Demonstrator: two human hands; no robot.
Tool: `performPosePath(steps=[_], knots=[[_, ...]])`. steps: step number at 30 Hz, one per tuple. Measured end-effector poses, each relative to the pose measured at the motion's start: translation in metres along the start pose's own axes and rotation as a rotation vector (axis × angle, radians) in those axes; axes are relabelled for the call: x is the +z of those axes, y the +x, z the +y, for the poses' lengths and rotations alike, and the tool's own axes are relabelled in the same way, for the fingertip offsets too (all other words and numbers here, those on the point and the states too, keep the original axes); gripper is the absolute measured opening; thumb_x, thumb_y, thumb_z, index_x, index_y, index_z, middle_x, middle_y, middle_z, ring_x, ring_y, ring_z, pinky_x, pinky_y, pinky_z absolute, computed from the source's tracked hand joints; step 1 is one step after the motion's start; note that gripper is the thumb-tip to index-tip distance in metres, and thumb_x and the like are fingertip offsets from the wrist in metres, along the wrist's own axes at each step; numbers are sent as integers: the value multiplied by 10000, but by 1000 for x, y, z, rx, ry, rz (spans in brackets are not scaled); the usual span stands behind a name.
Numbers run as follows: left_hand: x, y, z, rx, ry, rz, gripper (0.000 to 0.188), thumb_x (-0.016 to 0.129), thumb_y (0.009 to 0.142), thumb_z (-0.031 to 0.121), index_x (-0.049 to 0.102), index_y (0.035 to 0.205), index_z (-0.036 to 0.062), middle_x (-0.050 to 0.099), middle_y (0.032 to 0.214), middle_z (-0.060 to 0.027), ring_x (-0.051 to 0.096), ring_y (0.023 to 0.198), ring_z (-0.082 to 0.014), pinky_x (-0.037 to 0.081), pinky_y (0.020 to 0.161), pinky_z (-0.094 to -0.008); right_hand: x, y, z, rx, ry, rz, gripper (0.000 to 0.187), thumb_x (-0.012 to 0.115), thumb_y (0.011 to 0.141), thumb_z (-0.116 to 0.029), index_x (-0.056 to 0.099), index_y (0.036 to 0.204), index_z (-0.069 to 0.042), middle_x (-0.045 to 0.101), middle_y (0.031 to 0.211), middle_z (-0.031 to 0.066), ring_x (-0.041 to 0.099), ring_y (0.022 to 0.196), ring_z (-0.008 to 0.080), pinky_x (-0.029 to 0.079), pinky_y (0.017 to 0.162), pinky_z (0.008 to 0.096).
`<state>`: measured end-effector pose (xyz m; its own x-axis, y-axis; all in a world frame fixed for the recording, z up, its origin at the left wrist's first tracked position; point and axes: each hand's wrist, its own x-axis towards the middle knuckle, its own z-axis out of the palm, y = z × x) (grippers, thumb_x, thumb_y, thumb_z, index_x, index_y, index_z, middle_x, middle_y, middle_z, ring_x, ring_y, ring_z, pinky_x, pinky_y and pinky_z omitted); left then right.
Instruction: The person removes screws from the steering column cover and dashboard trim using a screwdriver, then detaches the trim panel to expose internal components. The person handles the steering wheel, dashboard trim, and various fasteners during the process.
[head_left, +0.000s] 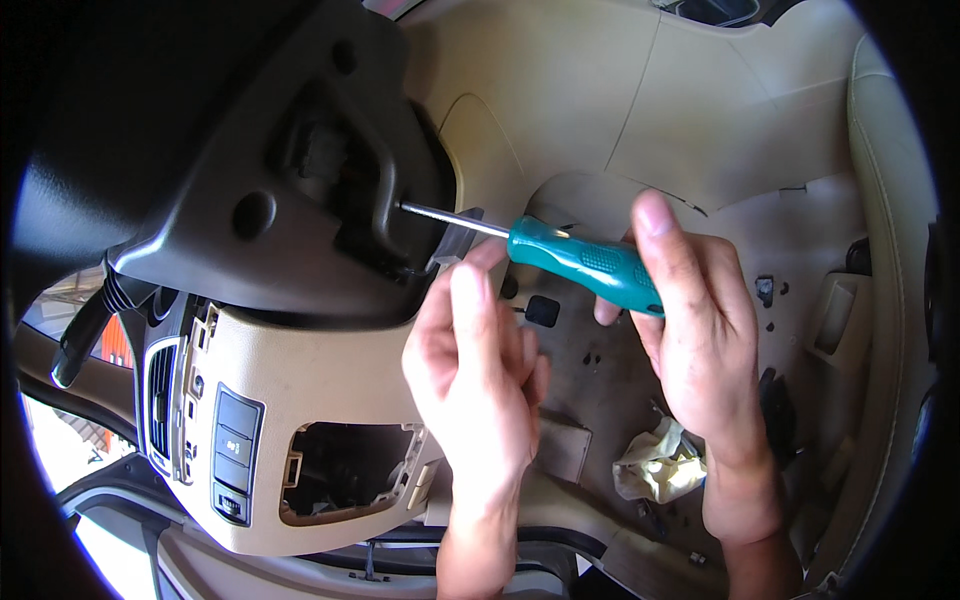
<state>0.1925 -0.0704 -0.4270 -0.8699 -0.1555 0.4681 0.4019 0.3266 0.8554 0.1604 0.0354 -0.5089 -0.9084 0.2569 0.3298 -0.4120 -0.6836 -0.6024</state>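
My right hand (700, 330) is closed around the teal handle of a screwdriver (590, 262), its thumb lifted off along the upper side. The metal shaft points left, and its tip meets the edge of the dark steering column cover (310, 240), beside an open recess in it. Just below the shaft is my left hand (470, 365), its fingers curled and the thumb pressed toward the index finger. A translucent plastic piece (458, 238) shows at its fingertips; whether the hand grips it I cannot tell.
A beige dashboard panel (330, 370) with a row of switches and an open rectangular hole lies lower left. A stalk lever (85, 335) sticks out farther left. On the floor are a pedal (542, 311), a crumpled pale cloth or bag (660, 462) and small debris. A seat (890, 250) borders the right.
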Motion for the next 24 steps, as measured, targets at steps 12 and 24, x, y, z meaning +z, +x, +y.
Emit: performPosePath(steps=[12,24], knots=[[20,29,-7,-206,-620,-246,467,518,1127,375,635,1268,-55,285,554,72,208,459,-41,180,407,-227,-13,-10,-8,-275,-239,-111,347,645,1035,-211,540,1263,27,586,1186,122,614,986,150,492,880,273],[14,29,-19,-221,-763,-285,429,478,1138,390,621,1322,29,262,543,62,196,446,-55,191,404,-233,-12,-16,-6,-445,-368,44,357,690,1012,-249,567,1197,31,650,889,63,584,663,65,427,573,220]])
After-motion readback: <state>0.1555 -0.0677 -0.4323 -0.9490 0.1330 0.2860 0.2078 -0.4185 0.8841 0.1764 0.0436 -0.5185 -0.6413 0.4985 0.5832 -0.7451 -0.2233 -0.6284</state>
